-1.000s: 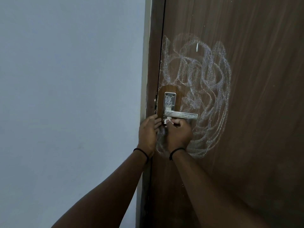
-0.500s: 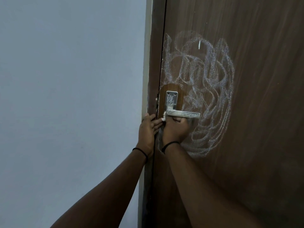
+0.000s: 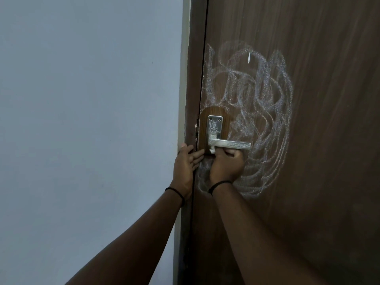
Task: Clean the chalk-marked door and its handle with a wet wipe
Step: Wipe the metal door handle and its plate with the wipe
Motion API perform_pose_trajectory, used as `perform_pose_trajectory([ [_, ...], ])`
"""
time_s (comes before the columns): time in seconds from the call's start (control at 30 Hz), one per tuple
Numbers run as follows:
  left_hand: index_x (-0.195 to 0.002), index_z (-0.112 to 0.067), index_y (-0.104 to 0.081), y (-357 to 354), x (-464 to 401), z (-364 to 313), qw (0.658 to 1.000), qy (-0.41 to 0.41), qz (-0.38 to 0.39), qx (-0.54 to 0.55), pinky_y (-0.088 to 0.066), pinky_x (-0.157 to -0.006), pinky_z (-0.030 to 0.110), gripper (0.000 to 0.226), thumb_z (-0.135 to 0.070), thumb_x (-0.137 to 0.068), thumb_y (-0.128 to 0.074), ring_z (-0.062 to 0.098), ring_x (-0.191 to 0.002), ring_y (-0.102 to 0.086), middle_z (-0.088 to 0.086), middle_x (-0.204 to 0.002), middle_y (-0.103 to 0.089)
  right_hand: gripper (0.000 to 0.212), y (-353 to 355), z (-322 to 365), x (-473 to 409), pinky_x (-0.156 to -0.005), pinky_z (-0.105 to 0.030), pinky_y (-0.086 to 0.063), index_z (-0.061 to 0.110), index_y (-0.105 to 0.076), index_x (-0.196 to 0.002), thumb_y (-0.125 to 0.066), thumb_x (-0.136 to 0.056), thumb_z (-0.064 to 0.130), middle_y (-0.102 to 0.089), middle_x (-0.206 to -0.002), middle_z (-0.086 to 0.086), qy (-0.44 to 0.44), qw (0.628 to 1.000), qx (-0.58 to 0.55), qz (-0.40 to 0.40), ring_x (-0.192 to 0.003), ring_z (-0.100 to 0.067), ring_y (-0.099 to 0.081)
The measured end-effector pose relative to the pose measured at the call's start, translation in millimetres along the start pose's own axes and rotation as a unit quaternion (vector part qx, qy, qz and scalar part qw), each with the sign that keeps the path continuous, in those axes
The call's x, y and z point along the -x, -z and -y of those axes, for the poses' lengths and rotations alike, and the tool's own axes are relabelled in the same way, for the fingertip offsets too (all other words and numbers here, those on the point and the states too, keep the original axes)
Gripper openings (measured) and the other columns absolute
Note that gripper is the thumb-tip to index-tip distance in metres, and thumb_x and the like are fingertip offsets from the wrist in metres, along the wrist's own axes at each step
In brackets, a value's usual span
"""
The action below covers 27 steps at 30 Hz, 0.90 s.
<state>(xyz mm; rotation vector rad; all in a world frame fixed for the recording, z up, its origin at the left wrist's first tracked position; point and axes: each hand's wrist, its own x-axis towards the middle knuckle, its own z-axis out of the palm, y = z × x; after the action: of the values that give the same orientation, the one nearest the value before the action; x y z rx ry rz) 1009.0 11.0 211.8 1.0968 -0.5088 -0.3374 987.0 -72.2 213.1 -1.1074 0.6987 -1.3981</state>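
Note:
A dark brown wooden door [image 3: 318, 140] carries white chalk scribbles [image 3: 265, 103] around its silver lever handle [image 3: 230, 144]. The handle's metal plate [image 3: 214, 125] is chalk-marked too and sits on a lighter wooden backing. My right hand [image 3: 225, 166] is closed on a white wet wipe [image 3: 212, 150], pressed just under the handle's left end; only a small bit of wipe shows. My left hand [image 3: 185, 167] rests flat on the door's edge and frame, fingers spread, touching the right hand's side.
A plain pale blue-grey wall [image 3: 86, 120] fills the left half. The brown door frame [image 3: 190, 79] runs vertically between wall and door. Both wrists wear thin black bands.
My right hand has moved up slightly from below the handle to right beneath it, the wipe now at the handle's left end. My left hand stays on the door edge.

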Motion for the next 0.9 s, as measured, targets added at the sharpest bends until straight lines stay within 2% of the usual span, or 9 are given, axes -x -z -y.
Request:
perform_pose_trajectory([
  [0.17,-0.142,-0.008,-0.040,-2,1,3,1.000,-0.008,-0.019,-0.001,-0.046,-0.088,0.024,0.048,-0.035,-0.104,-0.027,0.018,-0.106,-0.063,0.011,-0.118,-0.066,0.019,9,1,4,-0.053,-0.019,-0.044,0.021,-0.065,-0.072,-0.082,-0.076,0.027,-0.066,-0.066,0.011,-0.011,0.988,0.102,0.117,-0.060,-0.002,-0.060],
  [0.27,-0.139,-0.011,-0.043,-3,6,1,1.000,0.011,-0.023,-0.016,-0.050,-0.072,0.017,0.044,-0.035,-0.105,-0.028,0.015,-0.101,-0.065,0.012,-0.120,-0.066,0.017,21,-3,3,-0.049,-0.016,-0.039,0.020,-0.065,-0.075,-0.081,-0.079,0.026,-0.062,-0.065,0.014,-0.013,0.991,0.116,0.072,-0.058,0.003,-0.056],
  [0.37,-0.113,-0.017,-0.056,-7,12,3,0.999,0.019,-0.022,-0.030,-0.050,-0.054,0.012,0.028,-0.034,-0.103,-0.036,0.005,-0.077,-0.070,0.004,-0.099,-0.071,0.017,34,1,-1,-0.059,-0.021,-0.050,0.019,-0.064,-0.081,-0.081,-0.079,0.021,-0.067,-0.073,0.007,-0.017,0.997,0.067,0.040,-0.065,-0.002,-0.062],
  [0.43,-0.099,-0.012,-0.064,-9,14,7,0.997,0.005,-0.025,-0.075,-0.051,-0.056,0.017,0.028,-0.030,-0.102,-0.042,0.009,-0.076,-0.072,0.004,-0.091,-0.074,0.016,40,6,0,-0.068,-0.030,-0.057,0.016,-0.067,-0.089,-0.080,-0.080,0.019,-0.072,-0.083,-0.002,-0.022,0.997,0.053,0.056,-0.074,-0.012,-0.068],
  [0.57,-0.098,-0.013,-0.072,-12,18,14,0.991,-0.008,-0.018,-0.132,-0.058,-0.066,0.035,0.021,-0.024,-0.096,-0.054,0.019,-0.078,-0.071,0.006,-0.084,-0.075,0.006,50,6,10,-0.068,-0.037,-0.061,0.012,-0.072,-0.092,-0.073,-0.086,0.013,-0.075,-0.086,-0.007,-0.008,0.989,0.037,0.141,-0.077,-0.020,-0.072],
  [0.63,-0.098,-0.011,-0.074,-13,21,13,0.992,-0.006,-0.018,-0.121,-0.059,-0.066,0.036,0.019,-0.022,-0.095,-0.058,0.020,-0.072,-0.071,0.009,-0.082,-0.075,0.006,55,8,14,-0.072,-0.041,-0.061,0.015,-0.072,-0.093,-0.068,-0.091,0.010,-0.074,-0.086,-0.005,0.023,0.981,0.051,0.183,-0.080,-0.023,-0.072],
  [0.7,-0.098,-0.009,-0.074,-14,22,9,0.995,-0.010,-0.031,-0.098,-0.057,-0.061,0.029,0.016,-0.016,-0.094,-0.061,0.018,-0.069,-0.072,0.008,-0.079,-0.076,0.017,57,14,15,-0.073,-0.037,-0.061,0.018,-0.072,-0.096,-0.061,-0.094,0.005,-0.074,-0.092,-0.004,0.048,0.976,0.053,0.205,-0.085,-0.022,-0.071],
  [0.77,-0.098,-0.006,-0.074,-14,23,3,0.995,-0.023,-0.049,-0.081,-0.057,-0.059,0.026,0.013,-0.009,-0.091,-0.064,0.020,-0.071,-0.074,0.008,-0.079,-0.076,0.026,60,21,16,-0.071,-0.023,-0.058,0.017,-0.073,-0.102,-0.055,-0.095,0.000,-0.073,-0.100,-0.001,0.079,0.968,0.047,0.232,-0.088,-0.011,-0.070],
  [0.9,-0.096,-0.011,-0.077,-13,25,-14,0.993,-0.089,-0.031,-0.076,-0.060,-0.073,0.035,0.014,-0.009,-0.083,-0.074,0.026,-0.083,-0.073,0.010,-0.088,-0.076,0.018,63,37,21,-0.077,-0.019,-0.057,0.023,-0.074,-0.097,-0.066,-0.091,0.008,-0.075,-0.093,0.008,0.100,0.959,0.002,0.264,-0.087,-0.006,-0.070],
])
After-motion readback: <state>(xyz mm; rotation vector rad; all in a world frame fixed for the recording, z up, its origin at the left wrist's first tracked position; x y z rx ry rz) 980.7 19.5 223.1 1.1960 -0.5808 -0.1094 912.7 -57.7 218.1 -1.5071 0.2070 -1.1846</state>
